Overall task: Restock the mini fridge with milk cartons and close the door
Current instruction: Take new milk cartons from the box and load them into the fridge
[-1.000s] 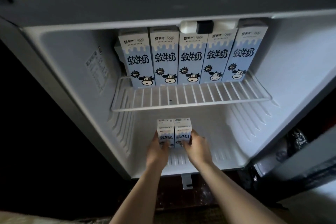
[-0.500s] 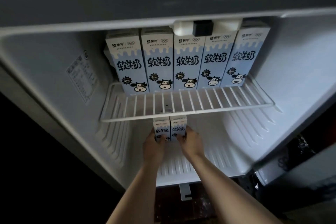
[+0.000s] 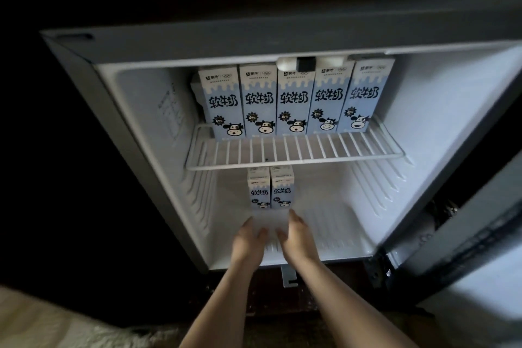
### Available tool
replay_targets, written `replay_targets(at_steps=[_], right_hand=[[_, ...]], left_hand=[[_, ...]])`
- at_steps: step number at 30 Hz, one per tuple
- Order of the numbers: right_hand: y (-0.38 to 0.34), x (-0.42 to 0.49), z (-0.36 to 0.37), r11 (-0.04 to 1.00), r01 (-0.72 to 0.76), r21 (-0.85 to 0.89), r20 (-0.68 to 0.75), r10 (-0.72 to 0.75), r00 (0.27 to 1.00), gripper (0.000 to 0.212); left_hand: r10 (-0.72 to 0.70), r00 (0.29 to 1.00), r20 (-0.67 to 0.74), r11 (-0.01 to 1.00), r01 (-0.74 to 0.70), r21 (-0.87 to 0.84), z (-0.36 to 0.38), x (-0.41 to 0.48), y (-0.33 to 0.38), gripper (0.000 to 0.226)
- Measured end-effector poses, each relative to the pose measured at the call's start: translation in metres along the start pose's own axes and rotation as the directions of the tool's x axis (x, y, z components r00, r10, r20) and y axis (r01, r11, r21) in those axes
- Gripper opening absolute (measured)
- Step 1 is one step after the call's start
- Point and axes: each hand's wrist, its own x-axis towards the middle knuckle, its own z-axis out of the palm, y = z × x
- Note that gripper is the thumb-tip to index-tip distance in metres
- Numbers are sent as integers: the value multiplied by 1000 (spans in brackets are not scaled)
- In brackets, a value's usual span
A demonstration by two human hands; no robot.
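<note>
Just in front of the two small cartons on the fridge floor, the left hand and right hand hover empty, fingers loosely spread and touching nothing. Both cartons stand upright, side by side, below the wire shelf, which carries five tall cartons. I judge the placing done. For a good finish, take both hands out straight, avoid the shelf, then swing the door, at the right of the shelf, closed.

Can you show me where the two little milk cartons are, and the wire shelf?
left small milk carton (image 3: 258,192), head view, on its front face.
right small milk carton (image 3: 282,191), head view, on its front face.
wire shelf (image 3: 293,161), head view, on its front rail.
</note>
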Motion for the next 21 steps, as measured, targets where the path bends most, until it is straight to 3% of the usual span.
replay_targets(at_steps=[7, 13, 16, 21], right_hand=[[-27, -60, -31, 950, 229, -214, 113, -208, 971, 37], [-93, -106, -68, 857, 435, -277, 163, -405, 900, 24], [-131, -129, -89, 782, 529, -331, 199, -490, 849, 19], [-200, -166, -118, 634, 635, -442, 314, -554, 771, 16]], left_hand=[[57, 994, 98, 954, -83, 287, -57, -46, 3, 30], [25, 969, 246, 751, -181, 635, -115, -95, 36, 39], [45, 969, 244, 642, -215, 736, -149, -121, 62, 43], [155, 973, 171, 545, -229, 807, -226, -166, 86, 45]])
